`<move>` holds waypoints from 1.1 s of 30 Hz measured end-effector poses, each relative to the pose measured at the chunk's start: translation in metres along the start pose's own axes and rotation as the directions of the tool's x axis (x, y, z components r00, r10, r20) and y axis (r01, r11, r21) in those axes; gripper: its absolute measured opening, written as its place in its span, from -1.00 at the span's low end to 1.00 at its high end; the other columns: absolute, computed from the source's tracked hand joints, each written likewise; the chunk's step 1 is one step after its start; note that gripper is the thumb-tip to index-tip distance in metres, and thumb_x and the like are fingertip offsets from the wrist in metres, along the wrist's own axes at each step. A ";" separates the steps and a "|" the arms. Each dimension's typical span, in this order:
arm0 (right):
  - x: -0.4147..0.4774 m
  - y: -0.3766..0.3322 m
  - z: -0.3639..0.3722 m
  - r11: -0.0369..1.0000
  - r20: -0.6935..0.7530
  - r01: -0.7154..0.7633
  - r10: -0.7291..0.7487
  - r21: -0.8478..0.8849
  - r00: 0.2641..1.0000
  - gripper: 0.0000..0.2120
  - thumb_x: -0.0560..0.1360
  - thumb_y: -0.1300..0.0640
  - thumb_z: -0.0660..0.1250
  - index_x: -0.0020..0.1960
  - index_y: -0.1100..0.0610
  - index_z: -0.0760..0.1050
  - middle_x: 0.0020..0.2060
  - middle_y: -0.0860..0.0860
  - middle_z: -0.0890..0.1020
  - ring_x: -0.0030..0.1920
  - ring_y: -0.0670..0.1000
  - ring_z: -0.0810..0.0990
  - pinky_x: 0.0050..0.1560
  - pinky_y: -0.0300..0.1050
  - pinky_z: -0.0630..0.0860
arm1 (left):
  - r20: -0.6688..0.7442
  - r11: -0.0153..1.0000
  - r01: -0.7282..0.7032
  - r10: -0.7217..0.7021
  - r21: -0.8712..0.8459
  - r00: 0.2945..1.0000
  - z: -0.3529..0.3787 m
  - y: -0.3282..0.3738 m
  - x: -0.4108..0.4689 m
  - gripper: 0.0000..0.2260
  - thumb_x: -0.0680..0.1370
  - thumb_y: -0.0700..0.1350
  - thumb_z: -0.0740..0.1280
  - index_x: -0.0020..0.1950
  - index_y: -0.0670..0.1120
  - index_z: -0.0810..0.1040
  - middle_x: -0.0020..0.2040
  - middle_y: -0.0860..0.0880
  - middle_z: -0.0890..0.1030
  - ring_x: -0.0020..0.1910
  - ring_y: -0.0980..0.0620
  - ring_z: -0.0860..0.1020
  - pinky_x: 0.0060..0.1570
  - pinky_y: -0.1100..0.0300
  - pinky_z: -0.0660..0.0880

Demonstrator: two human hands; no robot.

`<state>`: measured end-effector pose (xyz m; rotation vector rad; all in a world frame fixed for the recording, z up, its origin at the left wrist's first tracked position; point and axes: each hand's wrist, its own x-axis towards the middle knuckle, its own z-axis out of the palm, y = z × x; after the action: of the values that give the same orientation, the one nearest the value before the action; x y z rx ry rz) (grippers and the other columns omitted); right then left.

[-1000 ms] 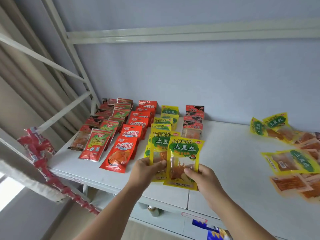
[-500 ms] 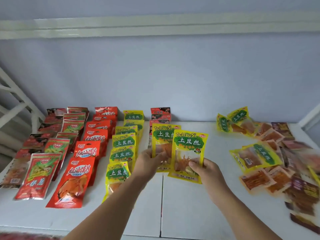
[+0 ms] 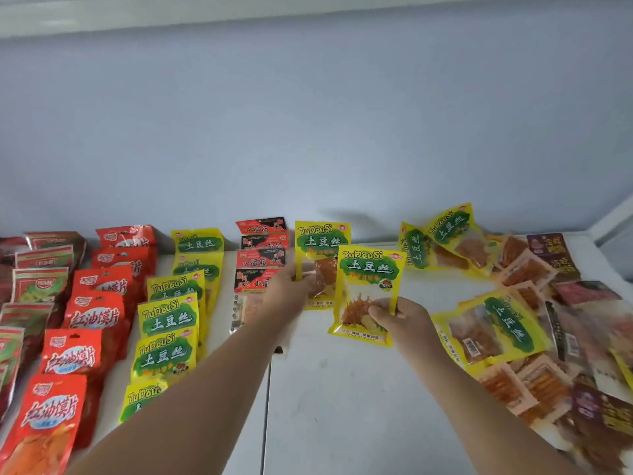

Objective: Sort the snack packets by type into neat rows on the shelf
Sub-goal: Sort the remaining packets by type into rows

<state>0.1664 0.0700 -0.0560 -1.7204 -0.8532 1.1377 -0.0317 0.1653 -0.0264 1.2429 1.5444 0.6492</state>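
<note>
far-left row: green-and-red packets (image 3: 37, 286) are lying lapped front to back, partly cut off by the frame edge.
red row: red packets (image 3: 92, 313) are running in a lapped line just beside them.
yellow row: yellow TuDouSi row (image 3: 171, 317) is running front to back next to the red one; its near end is hiding behind the left forearm.
red-black row: red-black packets (image 3: 262, 258) are sitting in a short row at the back of the shelf (image 3: 342, 389).
left hand: left hand (image 3: 291, 289), fingers (image 3: 303, 282) pinching the lower left edge of the rear TuDouSi packet (image 3: 322, 245), label facing the camera, just right of the red-black row.
right hand: right hand (image 3: 400, 320), fingers (image 3: 380, 311) gripping the lower right of the front TuDouSi packet (image 3: 370, 279), which is overlapping the rear one's right edge.
right side: unsorted pile (image 3: 531, 303) is lying mixed: yellow, orange and dark packets.
step: likely placing, with two same-type packets in hand over a bare strip of shelf.
next: calling for laying both flat, label up, lapped like the others. Can't tell whether they're joining the existing yellow row or starting a second one in the gap.
</note>
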 end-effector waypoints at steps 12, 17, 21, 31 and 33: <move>0.085 -0.014 0.040 0.978 0.051 0.028 -0.018 -0.205 0.999 -0.96 0.47 0.11 0.48 -0.09 0.06 0.65 -0.20 -0.05 0.72 -0.13 -0.02 0.68 -0.11 -0.09 0.53 | 0.051 0.993 0.115 -0.113 -0.025 0.992 0.022 0.014 0.073 -0.72 0.59 -0.10 0.26 -0.12 0.17 0.73 -0.18 0.05 0.74 -0.21 0.03 0.64 -0.13 0.14 0.58; 0.094 -0.011 0.048 0.912 -0.004 0.042 -0.048 -0.408 0.999 -0.77 0.40 -0.08 0.49 -0.03 -0.03 0.54 -0.17 -0.10 0.63 -0.14 -0.03 0.61 -0.17 -0.06 0.54 | 0.038 0.985 0.165 -0.163 -0.057 0.986 0.023 0.018 0.074 -0.55 0.67 0.15 0.14 0.40 -0.09 0.52 0.25 -0.06 0.58 0.21 -0.05 0.54 0.36 -0.12 0.47; 0.094 -0.008 0.051 0.916 -0.054 0.015 -0.039 -0.401 0.998 -0.54 0.39 -0.11 0.52 0.18 0.03 0.46 -0.03 -0.08 0.59 -0.04 -0.02 0.59 -0.17 -0.11 0.48 | 0.083 0.990 0.136 -0.133 -0.032 0.988 0.020 0.021 0.061 -0.47 0.61 0.24 0.11 0.46 -0.02 0.47 0.39 -0.04 0.54 0.39 -0.09 0.47 0.41 -0.05 0.34; 0.045 -0.007 0.024 0.955 -0.115 0.045 -0.082 -0.294 0.990 -0.70 0.50 -0.02 0.41 0.18 0.04 0.48 0.01 -0.04 0.55 -0.08 -0.12 0.51 -0.15 -0.19 0.36 | 0.035 0.999 -0.032 0.031 0.026 0.999 0.004 0.017 0.011 -0.75 0.66 -0.01 0.30 0.34 0.11 0.50 -0.02 0.42 0.56 -0.05 0.45 0.51 0.07 0.15 0.36; 0.028 -0.005 0.017 0.963 -0.133 0.042 -0.080 -0.268 0.988 -0.78 0.51 0.00 0.40 0.11 -0.01 0.47 -0.04 -0.07 0.56 -0.13 -0.22 0.51 -0.21 -0.31 0.35 | 0.052 0.996 -0.077 0.075 0.036 0.996 0.005 0.016 -0.004 -0.75 0.65 -0.03 0.33 0.33 0.09 0.51 0.05 0.34 0.60 0.04 0.39 0.54 0.10 0.18 0.37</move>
<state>0.1599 0.1014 -0.0644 -1.9526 -0.9964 0.8780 -0.0210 0.1660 -0.0132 1.3424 1.4793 0.6353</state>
